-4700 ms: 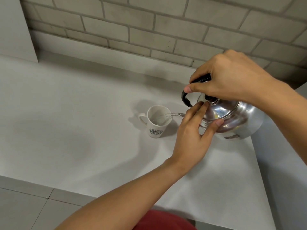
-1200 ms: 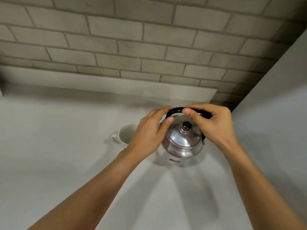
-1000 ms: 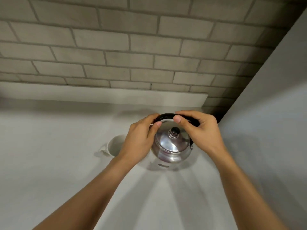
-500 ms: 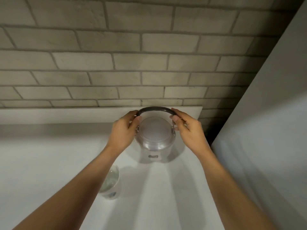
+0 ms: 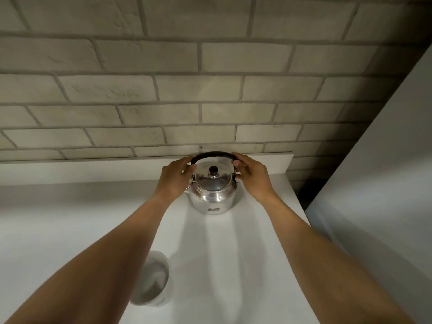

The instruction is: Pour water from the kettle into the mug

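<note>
White counter (image 5: 70, 218) under a grey brick wall (image 5: 163, 90). Near the front edge, partly behind the left forearm, a white mug (image 5: 154, 284) stands upright holding water. Farther back, the left hand (image 5: 174, 181) and right hand (image 5: 253, 177) cup the sides of an upright steel kettle (image 5: 212, 195), fingertips touching its raised black handle (image 5: 214, 155), lid on.

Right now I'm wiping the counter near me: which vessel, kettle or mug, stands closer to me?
The white mug, standing by the left forearm. The steel kettle sits far back near the brick wall, between both hands.
</note>
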